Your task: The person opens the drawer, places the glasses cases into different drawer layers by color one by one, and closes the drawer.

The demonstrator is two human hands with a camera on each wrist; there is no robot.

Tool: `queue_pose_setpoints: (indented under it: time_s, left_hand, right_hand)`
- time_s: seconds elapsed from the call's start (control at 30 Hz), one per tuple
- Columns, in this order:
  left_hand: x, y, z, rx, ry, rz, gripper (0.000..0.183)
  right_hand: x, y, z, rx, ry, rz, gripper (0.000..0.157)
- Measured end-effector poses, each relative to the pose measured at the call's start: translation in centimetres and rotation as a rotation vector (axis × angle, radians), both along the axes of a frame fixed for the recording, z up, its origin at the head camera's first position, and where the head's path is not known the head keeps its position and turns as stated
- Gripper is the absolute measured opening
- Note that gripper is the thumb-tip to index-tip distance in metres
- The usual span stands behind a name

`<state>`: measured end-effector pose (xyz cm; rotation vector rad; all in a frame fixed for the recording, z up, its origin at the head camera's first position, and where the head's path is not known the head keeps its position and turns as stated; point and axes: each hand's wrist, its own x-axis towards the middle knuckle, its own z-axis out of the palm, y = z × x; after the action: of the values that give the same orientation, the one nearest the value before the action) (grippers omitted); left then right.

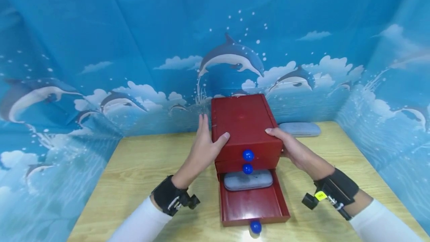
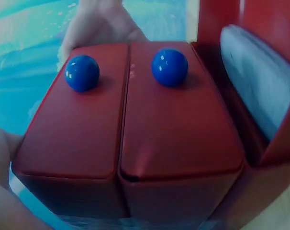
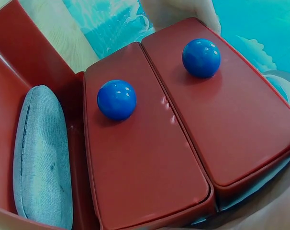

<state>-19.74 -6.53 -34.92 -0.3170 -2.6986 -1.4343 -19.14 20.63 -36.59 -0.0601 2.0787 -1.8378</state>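
A dark red drawer cabinet [image 1: 242, 117] stands in front of me. Its two upper drawers are closed, with blue ball knobs [image 1: 248, 155]. The bottom drawer [image 1: 250, 208] is pulled out towards me, and a grey-blue glasses case [image 1: 248, 181] lies across its rear part. My left hand [image 1: 204, 145] rests against the cabinet's left side, fingers straight and thumb over the top edge. With my right hand [image 1: 295, 148] I grip the right side, thumb on top and the other fingers mostly hidden. In the right wrist view the case [image 3: 44, 158] shows its fabric-like surface.
A second grey-blue case [image 1: 300, 129] lies on the wooden table [image 1: 154, 182] behind my right hand, at the back edge. Blue curtains [image 1: 154, 18] printed with dolphins surround the table at the back and sides. Both wrists wear black camera straps [image 1: 169, 196].
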Motion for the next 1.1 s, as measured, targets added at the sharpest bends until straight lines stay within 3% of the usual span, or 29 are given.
queue_pose_setpoints:
  time_s: [0.17,0.33,0.4,0.67,0.9,1.1]
  left_hand:
    - [-0.7,-0.2,-0.8,0.179,-0.245,-0.048,0.104]
    - [-1.4,-0.6,-1.0,0.4,-0.431,-0.174,0.084]
    - [-1.5,-0.8,-0.8,0.435,-0.475,-0.205,0.073]
    - [-1.4,-0.7,-0.6,0.43,-0.493,-0.221,0.07]
    - [-1.3,-0.4,-0.9,0.427,-0.477,-0.216,0.068]
    - [-1.4,-0.3,-1.0,0.433,-0.464,-0.227,0.069]
  right_hand:
    - [0.0,-0.1,0.0,0.004,0.004,0.009,0.067]
    - [-0.2,-0.3,0.1,0.0,0.002,0.013,0.068]
    - [-0.3,-0.4,0.2,-0.006,0.0,0.021,0.07]
    - [-0.4,-0.1,0.4,-0.02,-0.019,0.043,0.07]
    - [-0.4,0.6,1.0,0.044,-0.03,0.058,0.072]
    - [-0.5,1.3,1.3,0.133,0.018,0.059,0.077]
